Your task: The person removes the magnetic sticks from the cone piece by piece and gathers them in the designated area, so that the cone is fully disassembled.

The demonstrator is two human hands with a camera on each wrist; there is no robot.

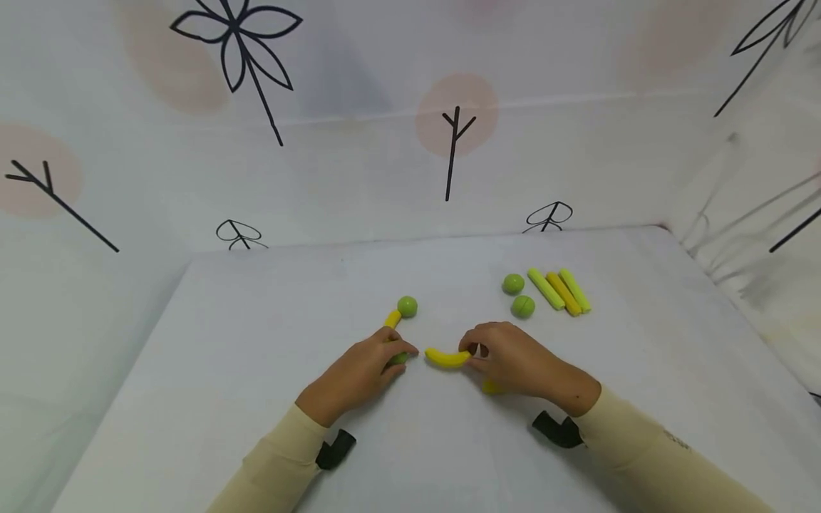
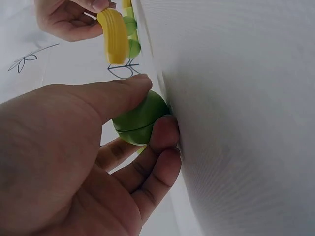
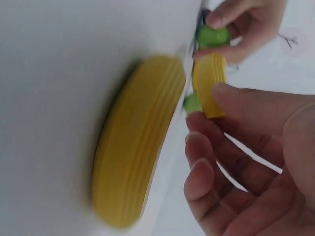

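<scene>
Low in the middle of the head view, both forearms in cream sleeves reach in from the bottom edge onto the white table [image 1: 256, 320], hands meeting near the centre. The left hand [image 1: 362, 374] lies palm down, its thumb and curled fingers pinching a green ball [image 2: 140, 118] against the cloth; the left wrist view shows the thumb across the top of the ball and two fingertips under it. Just right of it, the right hand [image 1: 519, 360] grips one end of a curved yellow piece [image 1: 447, 358] between thumb and forefinger, the free end pointing toward the left hand. A second yellow piece [image 3: 135, 162] lies flat on the table under the right palm, large and blurred in the right wrist view.

Above the left hand lie a short yellow stick [image 1: 392, 318] and another green ball [image 1: 407, 306]. In the centre right, two green balls [image 1: 518, 294] sit beside three sticks [image 1: 559, 290], green, yellow, green, lying side by side.
</scene>
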